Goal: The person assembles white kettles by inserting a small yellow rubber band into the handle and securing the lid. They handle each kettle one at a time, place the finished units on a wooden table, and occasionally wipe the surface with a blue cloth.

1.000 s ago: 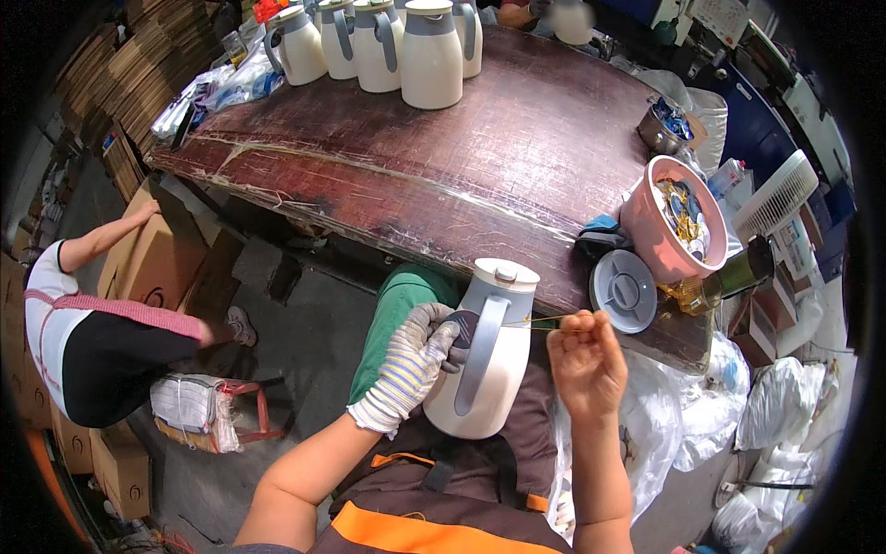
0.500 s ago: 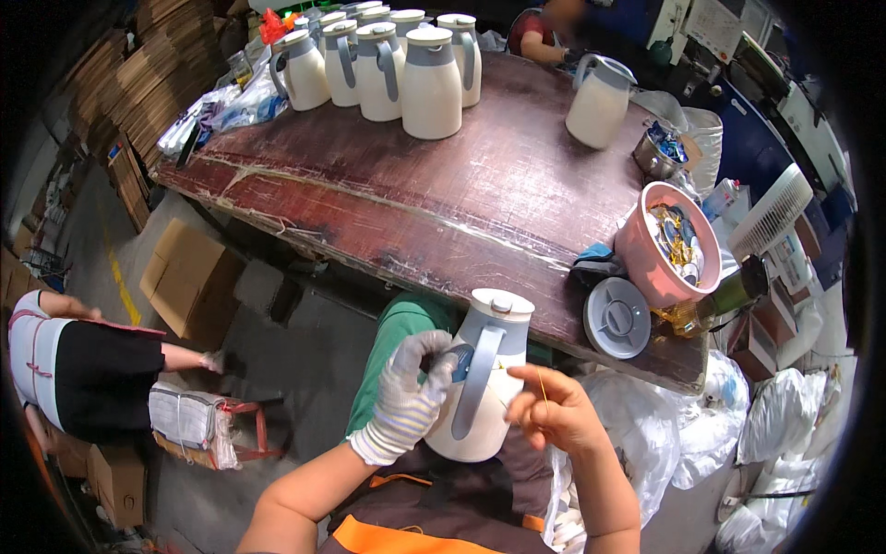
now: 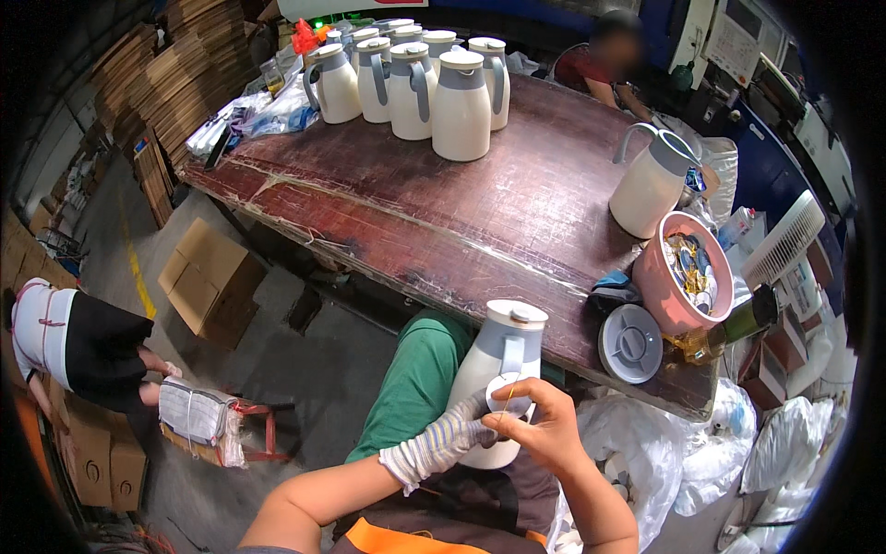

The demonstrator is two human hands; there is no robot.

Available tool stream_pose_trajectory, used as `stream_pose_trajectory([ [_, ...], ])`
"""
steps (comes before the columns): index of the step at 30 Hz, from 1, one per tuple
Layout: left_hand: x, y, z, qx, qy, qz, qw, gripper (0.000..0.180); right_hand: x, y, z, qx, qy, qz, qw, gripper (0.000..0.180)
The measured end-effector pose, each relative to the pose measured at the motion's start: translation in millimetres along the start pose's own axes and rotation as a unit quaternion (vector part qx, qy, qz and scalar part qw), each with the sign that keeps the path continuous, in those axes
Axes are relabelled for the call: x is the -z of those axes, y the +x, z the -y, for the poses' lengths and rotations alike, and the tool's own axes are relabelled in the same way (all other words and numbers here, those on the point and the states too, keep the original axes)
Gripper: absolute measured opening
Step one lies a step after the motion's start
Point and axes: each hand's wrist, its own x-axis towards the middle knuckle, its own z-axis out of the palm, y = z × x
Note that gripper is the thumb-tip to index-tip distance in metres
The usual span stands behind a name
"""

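A cream vacuum jug (image 3: 480, 365) with a grey collar and white lid rests on my lap, its handle toward me. In front of the handle is a round white tag (image 3: 506, 386) with a thin yellow string. My left hand (image 3: 448, 439), in a striped knit glove with dark fingertips, is closed on the tag's edge, against the jug's body. Bare, my right hand (image 3: 540, 420) pinches the yellow string between thumb and forefinger, over the tag. The tag's lower part is partly hidden by my fingers.
On the dark red table (image 3: 369, 198) stand several similar jugs (image 3: 461, 111) and an open one (image 3: 651, 185) at the right. A pink basin (image 3: 655, 277) holds tags and strings; a grey lid (image 3: 630, 343) leans nearby. Plastic bags (image 3: 637, 434) lie right. Two other people are around.
My hands have come together before the handle, and the tag now shows its white face. The open jug on the table has shifted nearer the basin. The person at left has bent toward the stool.
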Motion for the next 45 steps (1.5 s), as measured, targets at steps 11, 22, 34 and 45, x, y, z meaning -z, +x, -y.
stream_pose_trajectory([
  [11, 31, -25, -22, -0.057, 0.072, -0.151, 0.984, 0.022, 8, -26, -66, -0.155, 0.103, -0.048, 0.981, 0.015],
  [22, 26, -28, -89, -0.02, 0.138, -0.115, 0.983, 0.029, 20, -27, -52, -0.009, -0.075, -0.087, 0.993, 0.009],
  [34, 80, 8, -175, -0.425, 0.124, -0.266, 0.856, 0.016, 43, 8, -46, -0.014, 0.088, -0.117, 0.989, 0.012],
  [45, 252, 131, -231, -0.402, 0.317, -0.426, 0.746, 0.044, 108, 67, -60, 0.033, -0.102, -0.162, 0.981, 0.02],
])
